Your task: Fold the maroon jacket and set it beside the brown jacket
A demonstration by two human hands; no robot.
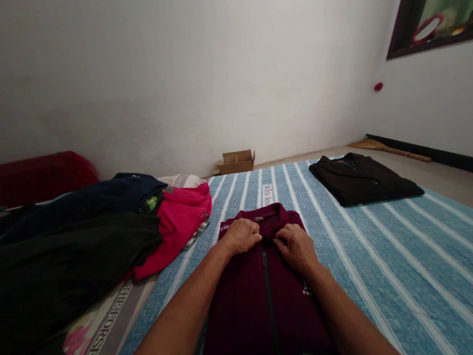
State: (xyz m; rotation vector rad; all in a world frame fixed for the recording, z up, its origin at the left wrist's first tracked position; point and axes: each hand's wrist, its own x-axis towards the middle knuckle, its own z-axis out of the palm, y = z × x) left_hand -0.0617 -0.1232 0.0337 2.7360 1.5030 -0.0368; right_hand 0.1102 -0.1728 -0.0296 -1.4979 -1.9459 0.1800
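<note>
A maroon zip-up jacket (pixel 251 307) lies folded into a rectangle in front of me, its collar at the far end and a dark zip running down the middle. My left hand (pixel 243 235) pinches the left side of the collar beside the zip opening. On the opposite side, my right hand (pixel 296 246) grips the other collar edge with curled fingers. Both forearms reach over the jacket's sides. Small white lettering shows on the chest and near the left shoulder. The zip pull sits just below the collar, between my hands.
The jacket rests on a blue-and-white striped bed sheet (pixel 356 255). A folded dark brown garment (pixel 362 177) lies at the far right. On the left are heaped dark clothes (pixel 70 253) and a bright pink garment (pixel 181 218). An open cardboard box (pixel 237 162) stands by the wall.
</note>
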